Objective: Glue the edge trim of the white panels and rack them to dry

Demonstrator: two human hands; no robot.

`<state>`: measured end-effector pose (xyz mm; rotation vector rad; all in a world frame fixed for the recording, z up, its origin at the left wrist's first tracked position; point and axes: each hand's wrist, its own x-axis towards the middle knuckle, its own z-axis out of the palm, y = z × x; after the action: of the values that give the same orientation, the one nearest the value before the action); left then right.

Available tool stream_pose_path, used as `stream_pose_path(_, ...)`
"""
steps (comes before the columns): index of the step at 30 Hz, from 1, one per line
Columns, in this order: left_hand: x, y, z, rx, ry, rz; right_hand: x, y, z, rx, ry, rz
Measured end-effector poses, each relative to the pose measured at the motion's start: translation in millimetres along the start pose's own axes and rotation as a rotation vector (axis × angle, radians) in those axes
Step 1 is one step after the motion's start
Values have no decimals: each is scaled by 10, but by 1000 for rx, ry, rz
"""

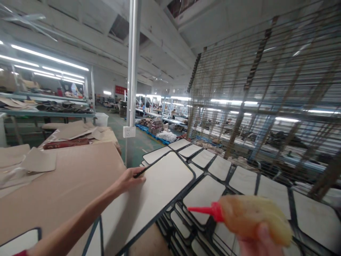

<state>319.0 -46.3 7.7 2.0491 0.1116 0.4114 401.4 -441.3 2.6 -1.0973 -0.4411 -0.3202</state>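
Note:
My left hand grips the left edge of a large white panel with a dark border and rounded corners, holding it tilted over the work surface. In my right hand is a squeeze glue bottle, yellowish and half see-through, its red nozzle pointing left towards the panel without touching it. A thin shiny line runs along the panel's upper border. Under and beyond the panel lie stacked rows of similar dark-edged white panels.
A beige-topped table on the left carries loose beige sheets. Behind the panels stands a pole with a socket box. A tall wire rack rises at the right. Lit workbenches stand farther back.

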Motion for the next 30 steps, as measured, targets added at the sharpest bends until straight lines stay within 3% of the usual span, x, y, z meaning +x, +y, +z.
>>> stream_pose_path(2,-120,38,-88,27,-76,-12,258,-215,1,113,208,171)
stream_pose_path(4,-213,130,-155,33,-155,-22,448,-422,53,145,289,169)
stream_pose_path(9,-331,576,-220,2,-371,-44,674,-692,78,78,108,104)
stream_pose_path(12,-331,872,-170,65,-450,-40,719,-742,-16,66,-17,30)
stream_pose_path(15,-287,1071,-86,113,-522,-12,734,-800,-98,50,-111,50)
stream_pose_path(23,-131,1328,120,-6,-724,-91,702,-945,-241,30,-118,109)
stream_pose_path(28,-6,1374,241,-6,-781,-35,651,-978,-355,16,-167,104)
stream_pose_path(30,41,1357,276,7,-710,41,633,-988,-389,-7,-150,104)
